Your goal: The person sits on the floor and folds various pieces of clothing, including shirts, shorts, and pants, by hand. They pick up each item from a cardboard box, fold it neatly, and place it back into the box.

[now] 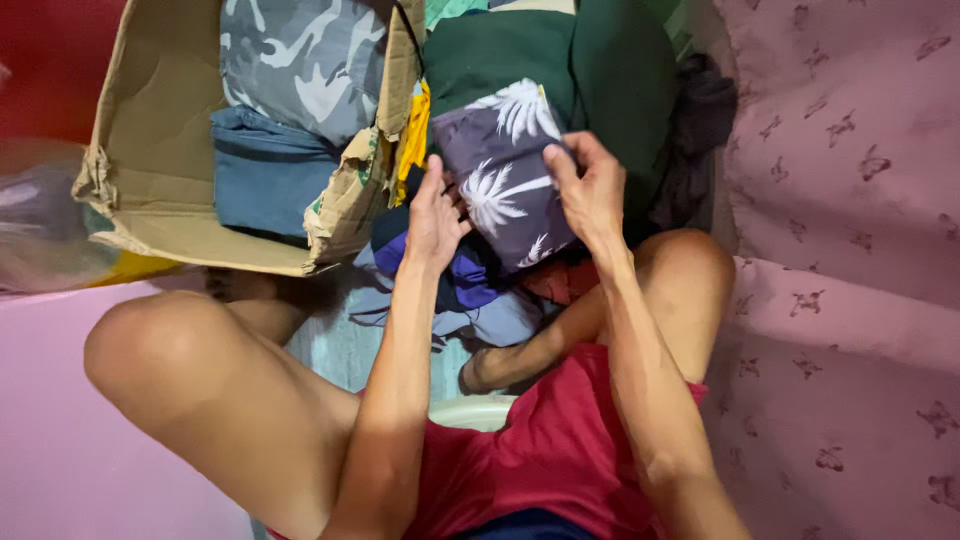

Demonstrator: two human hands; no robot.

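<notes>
Left hand: the left hand (435, 215) is pressing against the near left edge of a folded palm-print garment (505, 170), fingers bent, its grip closing on the cloth edge.
Right hand: the right hand (590, 190) is pinching the right edge of the same garment, thumb on the printed face and fingers curling behind, so the grip is closing on it.
Garment in hand: the dark grey cloth with white palm trees is being held tilted between both hands, above the heap of clothes and just in front of the knees.
Under it: a blue-purple garment (465, 280) is lying just beneath, with a pale blue cloth (500, 320) spreading out below that.
Behind it: a folded dark green garment (590, 60) is sitting at the far side, touching the printed cloth.
Yellow cloth: a yellow piece (415, 140) is showing between the heap and the box.
Box: a torn cardboard box (150, 150) is standing to the left, holding a camouflage garment (300, 60) and a folded blue garment (265, 170) beside it.
Right side: a pink sheet with small dark prints (850, 250) is hanging or lying along the right.
Person: the wearer is sitting with bare knees apart, in red shorts (545, 450).
</notes>
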